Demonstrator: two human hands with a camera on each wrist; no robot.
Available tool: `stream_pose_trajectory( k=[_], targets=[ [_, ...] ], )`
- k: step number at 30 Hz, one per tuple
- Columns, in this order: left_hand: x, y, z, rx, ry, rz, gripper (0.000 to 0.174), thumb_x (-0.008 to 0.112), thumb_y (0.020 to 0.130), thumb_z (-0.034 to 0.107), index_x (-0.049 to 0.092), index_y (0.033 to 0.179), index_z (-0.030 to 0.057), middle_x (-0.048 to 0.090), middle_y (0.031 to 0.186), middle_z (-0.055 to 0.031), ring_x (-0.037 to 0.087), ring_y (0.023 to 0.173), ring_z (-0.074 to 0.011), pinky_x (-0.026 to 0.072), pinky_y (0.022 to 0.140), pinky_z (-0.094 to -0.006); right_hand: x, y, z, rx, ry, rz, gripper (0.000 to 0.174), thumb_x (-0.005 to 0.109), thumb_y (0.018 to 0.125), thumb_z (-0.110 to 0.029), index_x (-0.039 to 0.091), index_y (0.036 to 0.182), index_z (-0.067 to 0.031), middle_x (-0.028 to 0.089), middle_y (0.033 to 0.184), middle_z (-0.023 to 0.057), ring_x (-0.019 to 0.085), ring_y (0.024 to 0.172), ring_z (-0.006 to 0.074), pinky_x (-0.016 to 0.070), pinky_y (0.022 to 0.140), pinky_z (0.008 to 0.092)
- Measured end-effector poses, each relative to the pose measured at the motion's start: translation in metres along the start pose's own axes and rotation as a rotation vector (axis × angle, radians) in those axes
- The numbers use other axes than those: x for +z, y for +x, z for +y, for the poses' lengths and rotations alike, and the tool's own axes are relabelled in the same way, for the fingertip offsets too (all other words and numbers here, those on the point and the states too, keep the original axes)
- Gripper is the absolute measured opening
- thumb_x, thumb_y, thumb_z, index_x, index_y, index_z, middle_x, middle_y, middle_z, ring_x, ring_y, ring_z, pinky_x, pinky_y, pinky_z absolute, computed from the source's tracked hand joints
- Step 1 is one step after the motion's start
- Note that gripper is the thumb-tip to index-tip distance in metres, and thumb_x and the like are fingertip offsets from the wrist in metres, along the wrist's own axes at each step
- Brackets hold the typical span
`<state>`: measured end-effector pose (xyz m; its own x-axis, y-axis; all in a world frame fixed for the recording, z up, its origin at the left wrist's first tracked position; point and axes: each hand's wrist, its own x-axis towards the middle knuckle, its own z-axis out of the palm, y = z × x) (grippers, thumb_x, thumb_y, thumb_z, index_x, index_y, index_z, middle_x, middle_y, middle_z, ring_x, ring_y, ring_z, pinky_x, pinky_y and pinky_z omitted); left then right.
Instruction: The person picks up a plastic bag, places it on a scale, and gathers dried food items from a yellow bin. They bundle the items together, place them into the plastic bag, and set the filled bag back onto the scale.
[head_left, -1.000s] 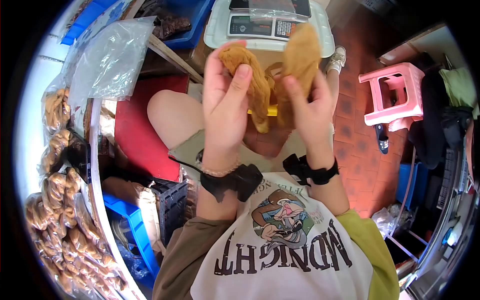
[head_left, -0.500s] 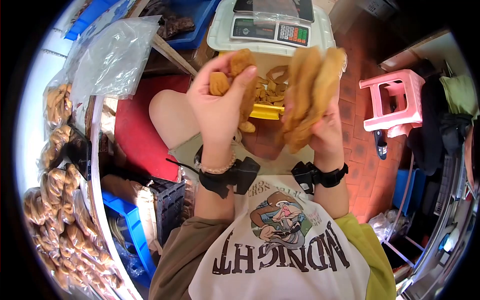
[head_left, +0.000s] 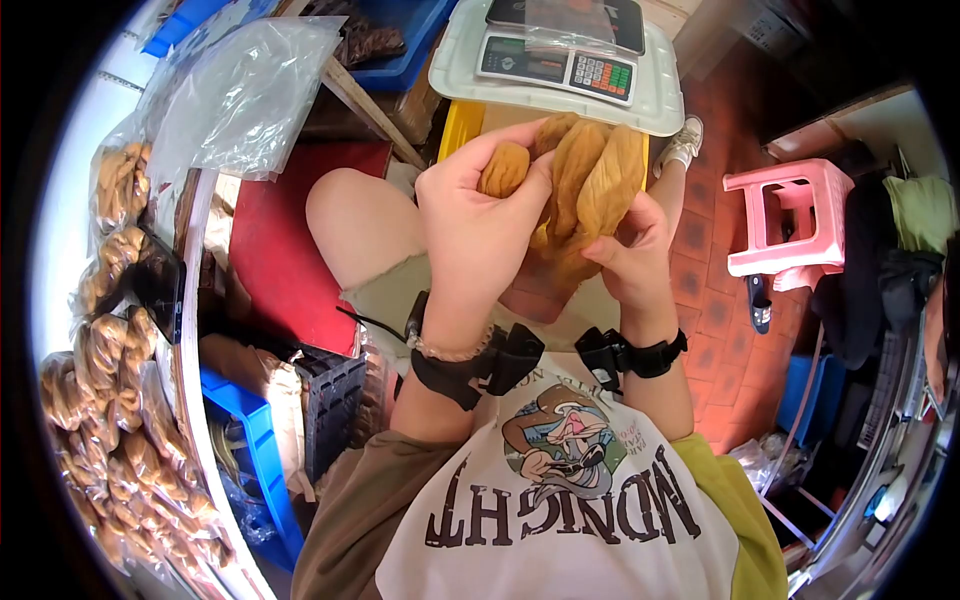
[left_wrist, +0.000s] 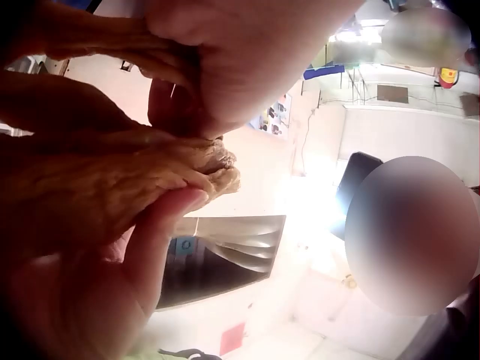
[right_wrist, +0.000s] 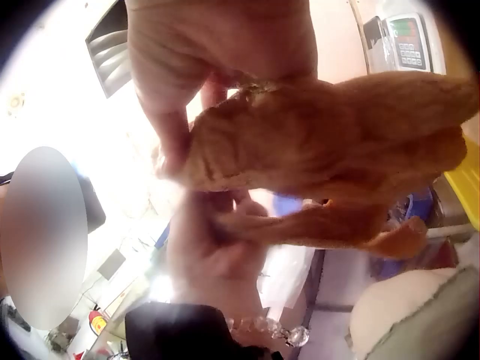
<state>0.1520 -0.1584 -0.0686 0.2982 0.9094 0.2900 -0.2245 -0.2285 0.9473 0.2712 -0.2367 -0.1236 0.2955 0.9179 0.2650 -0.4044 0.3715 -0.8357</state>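
Several long, wrinkled golden-brown pieces [head_left: 600,175], soft-looking and lying side by side, are held up over the lap in the head view. My right hand [head_left: 640,262] grips this bunch by its near end, thumb across the front. My left hand [head_left: 475,220] has its fingers curled round a brown piece [head_left: 505,170], whose rounded end pokes out above the thumb. Both hands are close together at the bunch. In the right wrist view the bunch [right_wrist: 322,139] hangs from the right hand [right_wrist: 225,45], with the left hand [right_wrist: 217,255] just below.
A yellow bin [head_left: 462,125] stands beyond the hands, partly under a white lid [head_left: 652,100] bearing a digital scale [head_left: 555,68]. Bagged brown pieces [head_left: 130,450] line the left side. A pink stool [head_left: 790,215] stands on the tiled floor at right.
The hands were apart with brown pieces in each. The left hand has moved right, and the two have come together at the bunch. The yellow bin's contents are now hidden.
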Motion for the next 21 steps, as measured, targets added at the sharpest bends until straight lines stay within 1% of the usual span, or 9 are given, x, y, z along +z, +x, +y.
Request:
stream_pose_trajectory(
  k=[6, 8, 12, 15, 17, 18, 19, 20, 21],
  targets=[
    [-0.01, 0.005, -0.003, -0.12, -0.061, -0.109, 0.017, 0.064, 0.081, -0.001, 0.066, 0.096, -0.0076, 0.066, 0.078, -0.0017, 0.056, 0.068, -0.003, 0.0469, 0.06, -0.0184, -0.005, 0.0, -0.007, 0.101, -0.108, -0.007, 0.055, 0.082, 0.067, -0.014, 0.06, 0.113, 0.0056, 0.04, 0.137, 0.0103, 0.04, 0.124, 0.0191, 0.0356, 0.099, 0.0322],
    [-0.012, 0.006, 0.0, -0.195, -0.153, -0.176, 0.017, 0.065, 0.082, 0.001, 0.065, 0.097, -0.0078, 0.066, 0.078, -0.0024, 0.057, 0.068, -0.0036, 0.0478, 0.06, -0.0191, -0.005, 0.001, -0.004, -0.007, -0.085, -0.048, 0.059, 0.082, 0.068, -0.014, 0.057, 0.117, 0.0054, 0.048, 0.13, 0.01, 0.047, 0.118, 0.0194, 0.0382, 0.097, 0.032],
    [-0.01, 0.004, 0.007, -0.165, -0.164, -0.197, 0.019, 0.067, 0.082, 0.003, 0.065, 0.097, -0.008, 0.066, 0.079, -0.0028, 0.058, 0.069, -0.0041, 0.0483, 0.062, -0.0187, -0.018, -0.001, 0.001, 0.073, 0.036, -0.13, 0.062, 0.082, 0.067, -0.013, 0.054, 0.12, 0.0046, 0.057, 0.12, 0.0099, 0.054, 0.111, 0.0199, 0.0417, 0.095, 0.0326],
    [-0.009, 0.005, 0.008, -0.26, -0.28, -0.205, 0.021, 0.069, 0.082, 0.007, 0.066, 0.098, -0.0064, 0.066, 0.079, -0.002, 0.058, 0.071, -0.0031, 0.048, 0.063, -0.0188, -0.016, 0.0, 0.0, 0.038, 0.086, -0.048, 0.06, 0.08, 0.072, -0.017, 0.053, 0.121, 0.0038, 0.062, 0.112, 0.0099, 0.059, 0.104, 0.0215, 0.045, 0.092, 0.0339],
    [-0.014, 0.009, -0.002, -0.277, -0.144, -0.335, 0.022, 0.073, 0.079, 0.01, 0.067, 0.095, -0.0035, 0.066, 0.083, -0.0027, 0.059, 0.075, -0.0061, 0.0483, 0.068, -0.0216, -0.01, 0.004, -0.008, -0.082, 0.179, 0.076, 0.054, 0.073, 0.079, -0.024, 0.052, 0.12, 0.0038, 0.061, 0.114, 0.0129, 0.058, 0.107, 0.0245, 0.0458, 0.093, 0.0356],
    [-0.014, 0.01, -0.011, -0.277, -0.147, -0.336, 0.022, 0.073, 0.079, 0.01, 0.067, 0.095, -0.0035, 0.066, 0.083, -0.0027, 0.059, 0.075, -0.0061, 0.0483, 0.068, -0.0216, -0.018, 0.006, -0.011, -0.118, 0.122, 0.03, 0.058, 0.065, 0.085, -0.032, 0.046, 0.129, 0.0008, 0.053, 0.126, 0.0163, 0.054, 0.113, 0.0282, 0.0445, 0.096, 0.0398],
    [-0.012, 0.009, -0.022, -0.134, -0.019, -0.38, 0.025, 0.075, 0.076, 0.013, 0.067, 0.094, -0.0025, 0.066, 0.084, -0.0047, 0.06, 0.076, -0.01, 0.0482, 0.07, -0.024, -0.02, 0.007, -0.014, -0.119, 0.117, 0.033, 0.058, 0.065, 0.085, -0.032, 0.046, 0.129, 0.0008, 0.053, 0.126, 0.0163, 0.054, 0.113, 0.0282, 0.0445, 0.096, 0.0398],
    [-0.01, 0.009, -0.029, 0.01, 0.106, -0.422, 0.028, 0.077, 0.073, 0.016, 0.067, 0.093, -0.0015, 0.065, 0.085, -0.0068, 0.061, 0.077, -0.0139, 0.0482, 0.072, -0.0264, -0.022, 0.009, -0.019, -0.154, 0.223, 0.091, 0.061, 0.063, 0.086, -0.035, 0.042, 0.133, -0.0017, 0.046, 0.133, 0.0169, 0.05, 0.117, 0.0293, 0.0427, 0.098, 0.0423],
    [-0.006, 0.007, -0.032, 0.012, 0.098, -0.427, 0.028, 0.077, 0.073, 0.016, 0.067, 0.093, -0.0015, 0.065, 0.085, -0.0068, 0.061, 0.077, -0.0139, 0.0482, 0.072, -0.0264, -0.024, 0.01, -0.023, -0.191, 0.327, 0.149, 0.064, 0.061, 0.087, -0.038, 0.039, 0.137, -0.0042, 0.039, 0.14, 0.0176, 0.047, 0.12, 0.0304, 0.0409, 0.1, 0.0447]
  ],
)
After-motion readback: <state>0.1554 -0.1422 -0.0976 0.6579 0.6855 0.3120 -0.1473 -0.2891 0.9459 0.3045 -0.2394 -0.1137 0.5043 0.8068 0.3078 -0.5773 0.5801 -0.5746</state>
